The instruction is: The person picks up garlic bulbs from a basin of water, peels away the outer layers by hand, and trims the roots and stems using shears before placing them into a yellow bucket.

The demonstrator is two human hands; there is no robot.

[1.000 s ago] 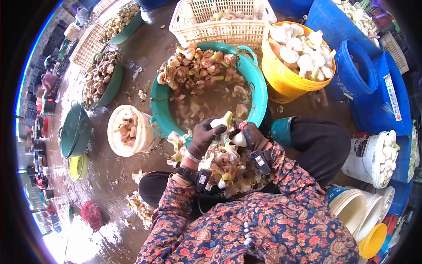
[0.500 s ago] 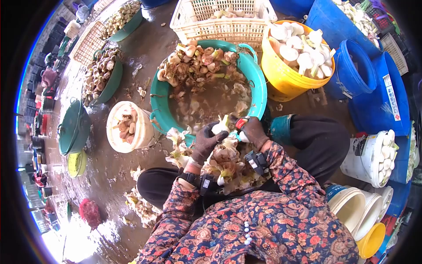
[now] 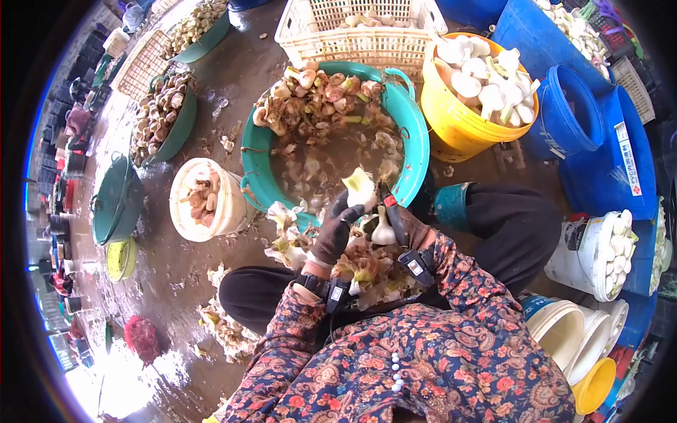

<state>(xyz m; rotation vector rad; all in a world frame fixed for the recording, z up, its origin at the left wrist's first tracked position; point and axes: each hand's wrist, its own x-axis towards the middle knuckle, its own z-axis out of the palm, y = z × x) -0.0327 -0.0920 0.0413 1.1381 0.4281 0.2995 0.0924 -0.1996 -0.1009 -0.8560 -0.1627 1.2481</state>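
Observation:
My left hand (image 3: 334,231), in a dark glove, is closed around a garlic bulb (image 3: 360,189) with pale, loosened outer skin, held over the near rim of the green tub (image 3: 417,156). My gloved right hand (image 3: 409,227) grips a small red-handled tool (image 3: 389,201); its working end is too blurred to name. A clean white garlic bulb (image 3: 383,231), stem up, sits against the right hand's inner side between both hands. Unpeeled garlic (image 3: 321,99) fills the far part of the tub, with murky water nearer. Peeled skins (image 3: 367,271) lie heaped in my lap.
A yellow bucket (image 3: 441,116) of white garlic stands right of the tub, a cream crate (image 3: 352,46) behind it. A white bucket (image 3: 185,229) with brownish pieces stands left. Blue containers (image 3: 571,106) and a white garlic-filled bucket (image 3: 580,257) line the right side.
The left hand's bulb has moved up and shows more fully. My right hand has turned and shifted slightly down, and the white bulb beside it is now more exposed.

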